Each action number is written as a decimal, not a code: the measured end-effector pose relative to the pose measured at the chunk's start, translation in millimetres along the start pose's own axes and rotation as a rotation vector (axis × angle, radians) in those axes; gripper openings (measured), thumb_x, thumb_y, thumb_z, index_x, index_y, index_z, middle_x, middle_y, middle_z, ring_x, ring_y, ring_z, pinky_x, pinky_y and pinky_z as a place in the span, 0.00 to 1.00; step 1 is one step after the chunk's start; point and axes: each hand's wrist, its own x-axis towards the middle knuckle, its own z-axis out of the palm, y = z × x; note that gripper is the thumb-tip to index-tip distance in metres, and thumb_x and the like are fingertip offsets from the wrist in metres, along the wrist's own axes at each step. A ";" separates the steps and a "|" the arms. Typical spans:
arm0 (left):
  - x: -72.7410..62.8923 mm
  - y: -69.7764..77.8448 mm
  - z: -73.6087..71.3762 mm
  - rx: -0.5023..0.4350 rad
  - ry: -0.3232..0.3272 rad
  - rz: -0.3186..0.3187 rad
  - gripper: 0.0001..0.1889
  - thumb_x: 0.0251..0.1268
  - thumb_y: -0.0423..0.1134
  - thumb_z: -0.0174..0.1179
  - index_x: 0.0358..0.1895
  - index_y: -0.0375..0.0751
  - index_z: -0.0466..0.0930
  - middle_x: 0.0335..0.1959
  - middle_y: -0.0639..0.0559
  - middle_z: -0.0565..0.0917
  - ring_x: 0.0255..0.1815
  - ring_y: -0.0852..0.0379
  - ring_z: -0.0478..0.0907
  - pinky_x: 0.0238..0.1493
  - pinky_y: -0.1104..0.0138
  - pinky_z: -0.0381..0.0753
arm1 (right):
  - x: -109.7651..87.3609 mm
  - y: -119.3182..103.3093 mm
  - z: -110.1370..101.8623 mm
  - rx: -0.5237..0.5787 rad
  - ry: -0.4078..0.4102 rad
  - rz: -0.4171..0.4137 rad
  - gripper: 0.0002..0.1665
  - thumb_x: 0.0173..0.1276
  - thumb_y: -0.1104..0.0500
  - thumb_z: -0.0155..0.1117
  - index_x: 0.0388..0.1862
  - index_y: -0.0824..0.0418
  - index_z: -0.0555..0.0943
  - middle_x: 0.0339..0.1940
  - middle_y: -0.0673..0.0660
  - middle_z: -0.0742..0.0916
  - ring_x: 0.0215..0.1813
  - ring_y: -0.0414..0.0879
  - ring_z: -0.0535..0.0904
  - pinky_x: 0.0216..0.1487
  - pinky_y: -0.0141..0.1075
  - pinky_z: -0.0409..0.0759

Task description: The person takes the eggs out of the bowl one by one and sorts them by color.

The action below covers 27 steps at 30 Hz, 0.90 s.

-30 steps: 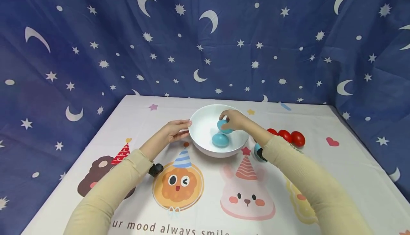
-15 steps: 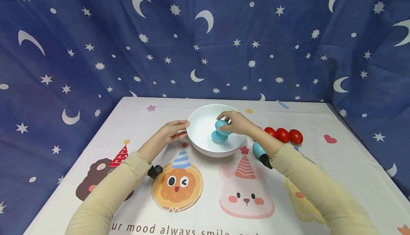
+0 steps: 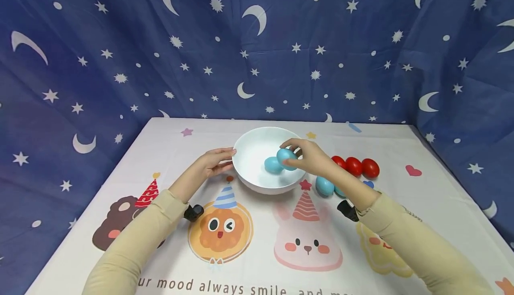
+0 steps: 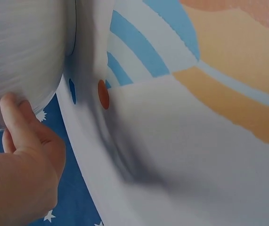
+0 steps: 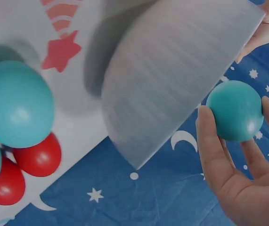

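Observation:
My left hand (image 3: 218,161) holds the white bowl (image 3: 250,163) at its left rim. In the left wrist view the fingers (image 4: 19,122) lie against the bowl's outer wall. My right hand (image 3: 311,155) pinches a blue egg (image 3: 286,159) between thumb and fingers, over the right part of the bowl. The right wrist view has this held egg (image 5: 235,110) just beyond the rim of the tilted-looking bowl (image 5: 172,70). Another blue egg (image 3: 273,165) lies inside the bowl, partly overlapped by the held one.
Right of the bowl, blue eggs (image 3: 324,186) lie on the table, partly hidden by the right forearm. Behind them stands a row of red eggs (image 3: 354,166). Black wrist cameras (image 3: 194,213) sit on both wrists. A blue starry curtain (image 3: 201,40) hangs behind the table (image 3: 192,268).
My right hand has lifted the blue egg and shifted it rightward, toward the bowl's right side. More of the blue eggs on the table shows now. The left hand stays at the rim.

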 end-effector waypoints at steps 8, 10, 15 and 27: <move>1.1 2.0 3.4 0.035 -0.012 0.005 0.28 0.67 0.37 0.57 0.69 0.39 0.62 0.47 0.48 0.72 0.35 0.61 0.77 0.39 0.79 0.86 | -21.9 10.0 -4.7 0.049 0.091 -0.015 0.25 0.60 0.61 0.68 0.57 0.64 0.75 0.48 0.64 0.82 0.47 0.57 0.81 0.44 0.42 0.88; 1.1 1.8 2.9 0.039 -0.009 0.002 0.28 0.67 0.37 0.57 0.69 0.39 0.62 0.48 0.48 0.72 0.36 0.61 0.77 0.39 0.78 0.86 | -27.4 11.6 -5.6 0.047 0.104 -0.017 0.25 0.60 0.61 0.68 0.57 0.64 0.75 0.49 0.65 0.82 0.46 0.57 0.81 0.43 0.41 0.89; 0.1 1.2 -0.1 0.043 -0.012 0.000 0.29 0.67 0.36 0.56 0.70 0.39 0.61 0.50 0.48 0.71 0.37 0.60 0.76 0.39 0.78 0.86 | -41.0 13.6 -8.2 0.024 0.114 0.003 0.25 0.60 0.59 0.69 0.56 0.63 0.76 0.49 0.64 0.82 0.46 0.57 0.81 0.41 0.40 0.89; -2.0 2.5 1.2 0.037 -0.014 0.000 0.29 0.67 0.35 0.56 0.70 0.39 0.61 0.53 0.46 0.71 0.37 0.60 0.77 0.40 0.77 0.86 | -74.2 27.9 -21.8 -0.008 0.149 -0.032 0.24 0.59 0.60 0.69 0.54 0.64 0.77 0.46 0.63 0.84 0.44 0.55 0.82 0.44 0.44 0.88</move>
